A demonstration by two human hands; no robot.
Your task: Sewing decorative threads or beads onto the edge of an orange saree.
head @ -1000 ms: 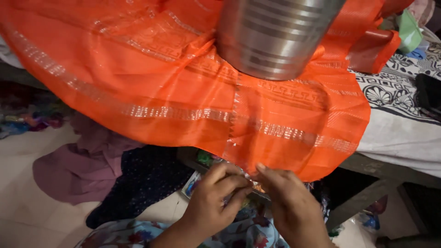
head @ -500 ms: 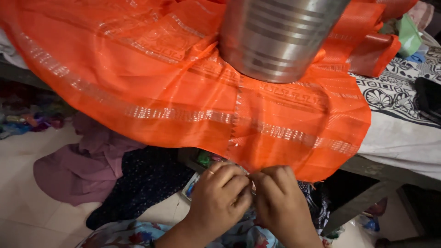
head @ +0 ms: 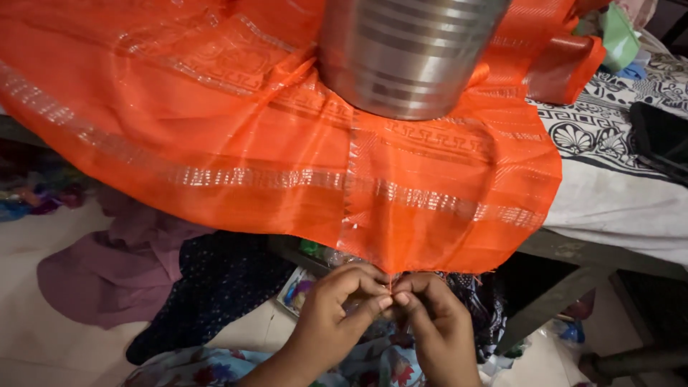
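A mauve cloth (head: pixel 107 276) lies crumpled on the pale floor (head: pixel 29 330) at the left, with a dark dotted cloth (head: pixel 215 287) heaped just beside it. Above them an orange fabric (head: pixel 236 143) with shiny woven bands spreads across the surface and hangs over its near edge. A ribbed steel vessel (head: pixel 408 54) stands on the fabric at upper centre. Below the hanging hem, the person's left hand (head: pixel 337 308) and right hand (head: pixel 437 322) meet, thumbs and forefingers pinched shut on thin orange threads (head: pixel 390 285) at the fabric's lower edge, the fingertips of the two hands touching. A floral-print garment (head: pixel 201 365) shows beneath the forearms. To the right, a white sheet with a black pattern (head: pixel 609 143) covers the rest of the surface, a dark object (head: pixel 659 140) rests on it near the far right edge, and a green item (head: pixel 616 36) sits at the upper right corner.
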